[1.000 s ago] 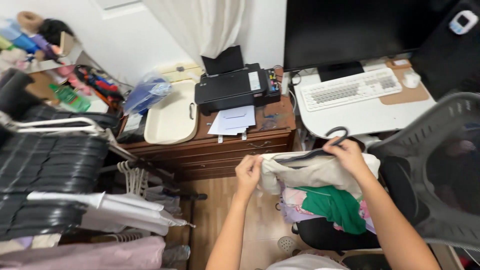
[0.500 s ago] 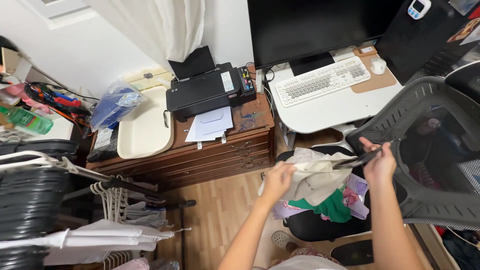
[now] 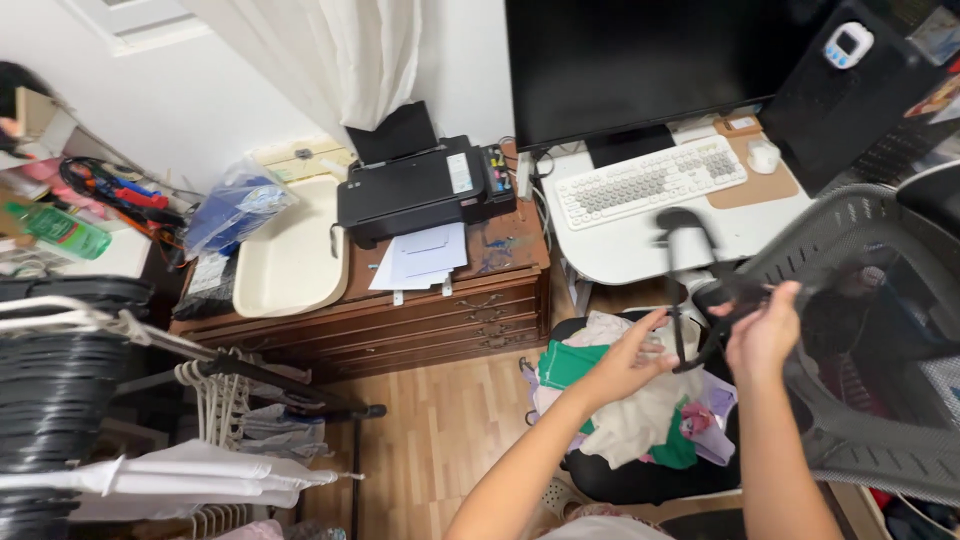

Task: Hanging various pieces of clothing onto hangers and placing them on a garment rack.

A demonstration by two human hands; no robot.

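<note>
Since the frame half a second back the cream garment has left both hands and now lies with the clothes pile (image 3: pixel 640 410) on the chair seat, and a black hanger (image 3: pixel 690 290) has come up free of it, blurred with motion. Largest first: the mesh office chair (image 3: pixel 880 330) fills the right side, its seat carrying the pile of cream, green and pink cloth; behind stand the wooden dresser (image 3: pixel 440 310) with a black printer (image 3: pixel 415 185) and loose paper, and the white desk (image 3: pixel 650 245) with a pale keyboard (image 3: pixel 650 180). The hanger stands nearly upright, long axis running top to bottom, hook end uppermost over the desk edge, lower end down by the hands. Right hand (image 3: pixel 765 335) is closed around the hanger's lower bar, just right of the shaft. Left hand (image 3: pixel 630 360) lies just left of the shaft, fingers spread open, palm toward the hanger, holding nothing; whether its fingertips touch the shaft cannot be told through the blur. Hanger thus lies between the two hands, above the pile and clear of it; right hand is the nearer.
</note>
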